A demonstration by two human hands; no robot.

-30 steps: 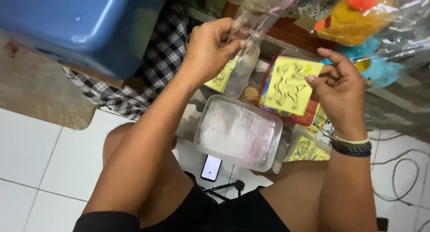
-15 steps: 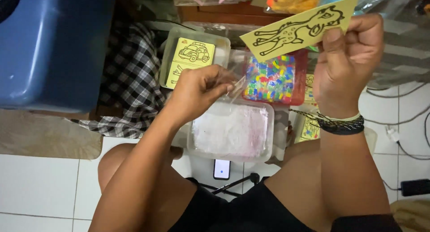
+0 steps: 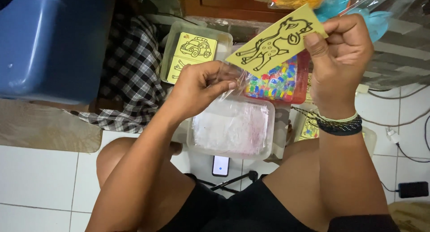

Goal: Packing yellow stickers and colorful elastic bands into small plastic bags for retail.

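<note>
Holding aloft: yellow card printed with a black-outlined giraffe (image 3: 274,43), pinched at its upper right corner by the right hand (image 3: 341,61), thumb and fingers closed on the edge; card tilted, above the trays.
Left hand (image 3: 201,88): fingers curled shut on a clear plastic sleeve (image 3: 235,77), gripped just below the card's lower left end.
Below the hands: clear plastic container (image 3: 233,126) of thin transparent bags, resting between the knees.
Behind it: red tray of multicoloured beads (image 3: 277,82), partly hidden by the card.
Further left: clear tub (image 3: 168,52) with yellow cards, the top one showing a car (image 3: 195,46).
On the tile floor: phone (image 3: 220,165), just beside the container's near edge.
Upper left: blue plastic stool (image 3: 49,39), with checked cloth (image 3: 130,75) beside it.
Right wrist: braided bracelets (image 3: 339,123).
</note>
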